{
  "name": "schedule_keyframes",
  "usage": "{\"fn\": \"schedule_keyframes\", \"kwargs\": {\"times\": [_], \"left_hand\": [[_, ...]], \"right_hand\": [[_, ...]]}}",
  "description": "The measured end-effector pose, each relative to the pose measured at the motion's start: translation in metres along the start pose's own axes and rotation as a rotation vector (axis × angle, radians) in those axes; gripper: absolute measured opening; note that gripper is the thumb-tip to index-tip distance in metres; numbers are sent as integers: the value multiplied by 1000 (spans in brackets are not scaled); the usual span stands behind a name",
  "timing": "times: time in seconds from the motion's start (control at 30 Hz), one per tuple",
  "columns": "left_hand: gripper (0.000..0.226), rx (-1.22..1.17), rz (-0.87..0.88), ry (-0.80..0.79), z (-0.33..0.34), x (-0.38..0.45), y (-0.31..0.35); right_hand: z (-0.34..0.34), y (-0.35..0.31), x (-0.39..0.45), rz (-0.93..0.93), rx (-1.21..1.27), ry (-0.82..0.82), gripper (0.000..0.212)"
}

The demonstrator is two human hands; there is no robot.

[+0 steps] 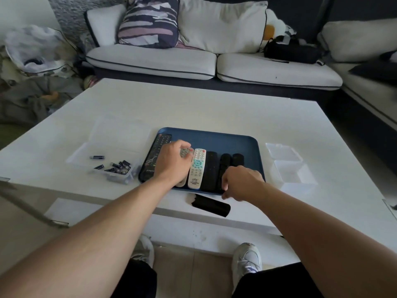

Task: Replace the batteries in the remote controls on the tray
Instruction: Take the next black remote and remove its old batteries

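While the left hand [173, 163] grasps a grey remote [185, 152] on the tray [214, 136] at center frame, the right hand [241, 182] curls at its near edge, grip unclear; lettering is unreadable.

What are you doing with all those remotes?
A person is changing remote batteries at a white table. Several remotes lie side by side in a blue tray. The left hand grips a grey remote beside the white remote. The right hand is curled at the tray's near edge, over the black remotes; what it holds is hidden. Batteries sit in a clear box on the left, and a black cover lies in front of the tray.
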State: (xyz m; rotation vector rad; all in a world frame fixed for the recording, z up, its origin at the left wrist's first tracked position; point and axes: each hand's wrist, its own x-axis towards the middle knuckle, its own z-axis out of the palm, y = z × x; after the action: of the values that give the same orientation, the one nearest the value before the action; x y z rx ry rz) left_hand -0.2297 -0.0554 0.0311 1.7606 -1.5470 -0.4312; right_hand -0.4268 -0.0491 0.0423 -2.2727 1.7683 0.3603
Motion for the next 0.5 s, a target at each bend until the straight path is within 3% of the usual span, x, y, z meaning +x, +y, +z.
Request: {"fn": "schedule_keyframes", "kwargs": {"times": [0.2,0.27,0.33,0.4,0.5], "left_hand": [[13,-113,-98,-61,-5,-3,5],[21,-269,-197,-167,-7,-6,14],[40,-545,-365,-380,-14,-10,27],[51,-690,-424,-554,-20,-15,37],[44,-712,-391,-560,-24,-18,40]], "right_hand": [[-37,8,-18,53,181,116,23],[-50,4,-27,12,221,175,22],[-59,-4,-38,-64,220,222,20],[-63,-13,-44,-123,209,268,16],[-60,-24,-43,-207,336,283,13]]}}
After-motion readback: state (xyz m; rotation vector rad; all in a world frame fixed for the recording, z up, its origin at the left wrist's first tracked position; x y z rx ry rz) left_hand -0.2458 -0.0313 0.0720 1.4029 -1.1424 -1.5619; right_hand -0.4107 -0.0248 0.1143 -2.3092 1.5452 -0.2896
